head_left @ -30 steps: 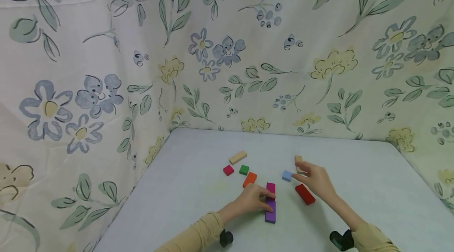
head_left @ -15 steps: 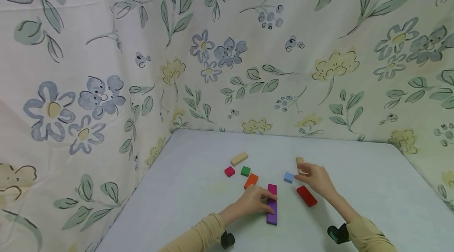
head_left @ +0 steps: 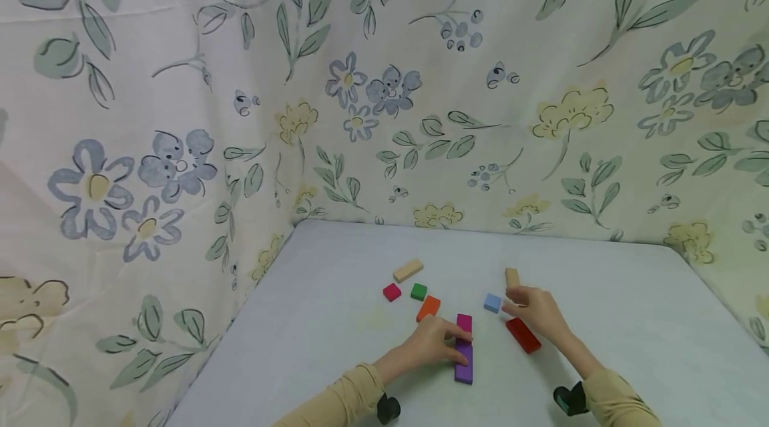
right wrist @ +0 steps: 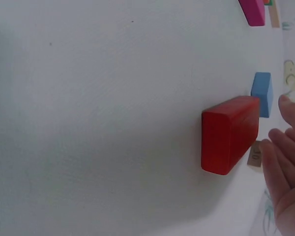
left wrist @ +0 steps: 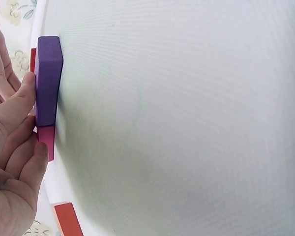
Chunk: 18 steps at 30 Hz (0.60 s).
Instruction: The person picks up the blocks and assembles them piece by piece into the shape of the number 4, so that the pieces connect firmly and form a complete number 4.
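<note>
My left hand (head_left: 429,341) rests on a purple block (head_left: 464,372) and a magenta block (head_left: 464,322), which lie end to end in a line. In the left wrist view the thumb touches the purple block (left wrist: 49,83), while other fingers are at the magenta block (left wrist: 47,140). My right hand (head_left: 541,312), thumb and fingers apart, hovers over the near end of a plain wooden block (head_left: 512,276). A light blue block (head_left: 492,303) lies just left of its fingertips. Nearer me is a red block (head_left: 523,335), seen large in the right wrist view.
Left of the magenta block lie an orange block (head_left: 428,308), a green block (head_left: 418,291), a small crimson block (head_left: 392,291) and another plain wooden block (head_left: 408,270). A floral cloth (head_left: 384,80) hangs around the white table (head_left: 312,320).
My right hand has drawn slightly back toward me over the wooden block. The left hand and the blocks keep their places, while the head view shifts a little.
</note>
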### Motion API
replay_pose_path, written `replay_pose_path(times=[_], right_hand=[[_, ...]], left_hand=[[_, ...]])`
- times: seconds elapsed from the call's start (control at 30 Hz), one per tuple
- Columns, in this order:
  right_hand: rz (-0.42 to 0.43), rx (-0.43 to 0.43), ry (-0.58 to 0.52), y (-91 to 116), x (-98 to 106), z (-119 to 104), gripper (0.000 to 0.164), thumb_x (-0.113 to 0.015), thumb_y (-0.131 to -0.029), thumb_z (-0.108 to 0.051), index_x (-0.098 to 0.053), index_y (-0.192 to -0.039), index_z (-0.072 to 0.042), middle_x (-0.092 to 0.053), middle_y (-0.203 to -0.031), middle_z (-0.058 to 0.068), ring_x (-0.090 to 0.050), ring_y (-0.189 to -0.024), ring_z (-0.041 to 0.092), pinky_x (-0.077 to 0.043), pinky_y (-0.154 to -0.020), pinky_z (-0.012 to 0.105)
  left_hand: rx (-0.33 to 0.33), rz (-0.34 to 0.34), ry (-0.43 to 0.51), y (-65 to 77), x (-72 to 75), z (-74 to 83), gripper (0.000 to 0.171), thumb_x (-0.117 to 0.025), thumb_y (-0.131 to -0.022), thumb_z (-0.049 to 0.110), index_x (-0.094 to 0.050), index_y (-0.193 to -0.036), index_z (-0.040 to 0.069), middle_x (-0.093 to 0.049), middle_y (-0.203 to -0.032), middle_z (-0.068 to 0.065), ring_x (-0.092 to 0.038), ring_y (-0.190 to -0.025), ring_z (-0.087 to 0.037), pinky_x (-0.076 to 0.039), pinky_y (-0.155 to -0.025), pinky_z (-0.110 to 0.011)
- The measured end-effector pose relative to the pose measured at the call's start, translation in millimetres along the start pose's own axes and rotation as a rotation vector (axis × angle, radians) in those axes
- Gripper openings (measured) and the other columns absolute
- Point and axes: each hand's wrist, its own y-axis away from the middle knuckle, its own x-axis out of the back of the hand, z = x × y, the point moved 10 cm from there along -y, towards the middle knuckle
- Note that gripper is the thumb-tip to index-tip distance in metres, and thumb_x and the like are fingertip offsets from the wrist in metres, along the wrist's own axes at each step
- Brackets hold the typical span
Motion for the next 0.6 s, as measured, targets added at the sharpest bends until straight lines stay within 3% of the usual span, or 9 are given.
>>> replay_pose_path(times=[0.6], right_hand=[[0.032, 0.001, -0.009, -7.8, -13.3, 14.7, 0.039, -0.071, -0.083, -0.009, -0.061, -0.117, 0.006, -0.067, -0.110, 0.024, -0.066, -0.098, 0.035, -0.056, -0.078, 0.037]], left_hand=[[0.004, 0.006, 0.004, 0.3, 0.1, 0.4, 0.037, -0.080, -0.074, 0.028, -0.073, -0.110, 0.019, -0.072, -0.107, 0.011, -0.060, -0.102, 0.005, -0.047, -0.083, -0.013]])
